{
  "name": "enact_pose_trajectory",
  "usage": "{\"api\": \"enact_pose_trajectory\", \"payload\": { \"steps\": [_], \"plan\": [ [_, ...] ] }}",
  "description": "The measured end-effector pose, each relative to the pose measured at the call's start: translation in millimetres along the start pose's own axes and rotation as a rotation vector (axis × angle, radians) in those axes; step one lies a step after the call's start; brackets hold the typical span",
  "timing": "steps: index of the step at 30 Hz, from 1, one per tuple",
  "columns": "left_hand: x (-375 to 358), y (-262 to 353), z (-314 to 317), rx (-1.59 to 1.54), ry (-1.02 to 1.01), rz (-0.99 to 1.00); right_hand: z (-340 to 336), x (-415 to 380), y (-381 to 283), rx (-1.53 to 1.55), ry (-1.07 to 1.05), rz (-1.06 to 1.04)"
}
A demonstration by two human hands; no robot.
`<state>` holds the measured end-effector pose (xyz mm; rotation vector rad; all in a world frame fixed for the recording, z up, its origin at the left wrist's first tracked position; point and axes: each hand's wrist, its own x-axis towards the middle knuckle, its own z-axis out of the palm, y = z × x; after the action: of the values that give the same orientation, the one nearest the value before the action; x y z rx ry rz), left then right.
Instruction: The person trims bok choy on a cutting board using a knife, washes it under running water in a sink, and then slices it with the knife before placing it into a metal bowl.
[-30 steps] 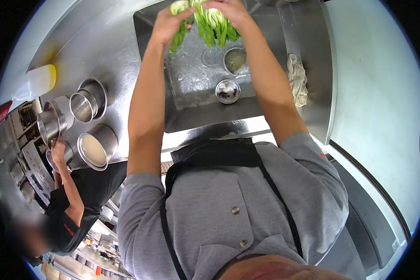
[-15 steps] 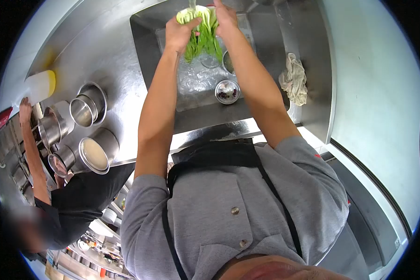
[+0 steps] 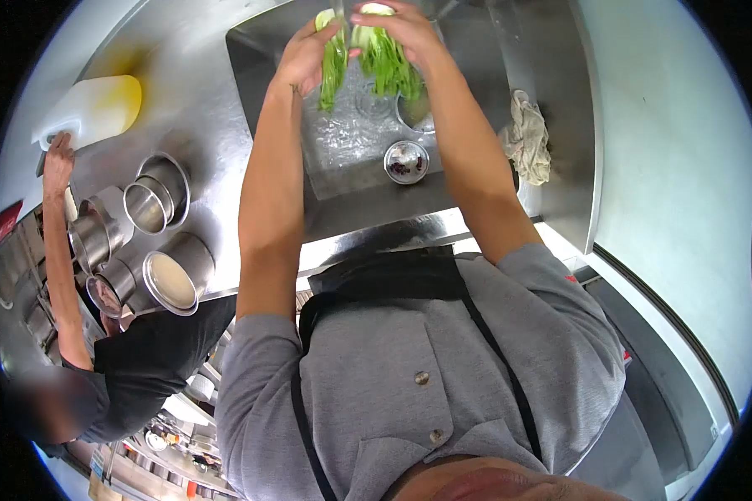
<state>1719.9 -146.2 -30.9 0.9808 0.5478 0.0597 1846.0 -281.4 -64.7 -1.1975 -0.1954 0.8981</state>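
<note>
Over the far part of the metal sink (image 3: 342, 209), my left hand (image 3: 305, 57) grips a smaller bunch of leafy greens (image 3: 332, 71), its pale base up and leaves hanging down. Just to its right, my right hand (image 3: 409, 32) is closed on a larger bunch of greens (image 3: 384, 63), also hanging leaves downward. A thin stream of water falls between the two bunches. Below my right hand, a round container (image 3: 416, 110) is partly hidden by my forearm. A small round metal strainer (image 3: 406, 162) with dark bits lies nearer on the sink floor.
A crumpled cloth (image 3: 528, 138) lies on the sink's right ledge. Metal pots (image 3: 157, 194) and a pot of pale contents (image 3: 171, 280) stand on the left counter. A co-worker's hand (image 3: 58, 164) holds a large white and yellow jug (image 3: 100, 108).
The greens, held together before, are now in two separated bunches. My left hand has moved left. The co-worker's hand and the jug have moved up and right.
</note>
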Motion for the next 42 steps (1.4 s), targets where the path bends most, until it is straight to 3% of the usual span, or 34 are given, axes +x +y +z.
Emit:
{"api": "enact_pose_trajectory", "payload": {
  "steps": [2,4,6,8,10,12,14,16,20,22,25,28,32,34,36,38,40,42],
  "plan": [
    [12.0,-5.2,-4.8,0.048,-0.078,0.003,-0.3,8.4,-5.1,-0.336,-0.087,0.0],
    [21.0,-9.9,-8.2,0.101,-0.153,0.009,-3.8,13.9,-2.1,-0.418,0.023,-0.095],
    [18.7,-8.2,-6.1,0.091,0.013,0.153,-6.6,11.3,-10.9,-0.188,0.046,0.037],
    [17.8,-8.5,-4.4,0.148,0.055,0.176,-5.0,7.9,-13.3,-0.212,0.07,0.021],
    [15.8,-9.7,-1.8,0.204,0.1,0.2,-2.4,3.1,-14.9,-0.465,0.069,-0.108],
    [12.6,-6.2,4.6,0.455,0.193,0.234,1.4,2.6,-9.4,-0.459,0.084,-0.117],
    [17.1,-6.8,0.2,0.433,0.188,0.263,7.4,4.4,-3.8,-0.451,0.099,-0.124],
    [19.6,-6.3,-3.6,0.409,0.184,0.293,12.3,7.2,-0.6,-0.75,0.268,-0.347],
    [18.1,2.4,-3.6,0.412,0.218,0.215,8.6,9.9,10.0,-0.724,0.289,-0.278],
    [21.6,-3.1,-9.4,0.412,0.215,0.235,4.5,9.0,10.1,-0.667,0.047,-0.306],
    [22.8,-10.9,-14.4,0.353,0.233,0.202,19.3,-2.3,-5.2,-0.562,0.205,-0.148],
    [19.0,-7.8,-12.0,0.31,0.152,0.159,5.2,6.5,-5.7,-0.756,0.091,-0.045],
    [9.2,-2.7,-4.0,0.032,0.097,0.049,-4.5,-0.4,-0.6,-0.736,0.044,-0.105],
    [8.8,-5.3,-2.5,-0.061,0.074,0.01,-0.7,-12.1,-9.5,-0.25,0.098,0.123],
    [15.2,-7.9,-2.1,-0.111,-0.08,0.011,-8.9,-5.0,-4.8,-0.327,0.135,0.079],
    [18.9,-5.5,-5.7,0.019,-0.063,0.013,-22.2,5.7,0.5,-0.402,0.172,0.032],
    [21.5,-1.9,-8.9,0.146,-0.041,0.017,-41.2,14.5,5.7,-0.378,0.021,0.05],
    [23.3,1.9,-11.2,0.316,-0.092,0.073,-29.2,-4.1,-19.1,-0.423,0.096,0.066]
  ]
}}
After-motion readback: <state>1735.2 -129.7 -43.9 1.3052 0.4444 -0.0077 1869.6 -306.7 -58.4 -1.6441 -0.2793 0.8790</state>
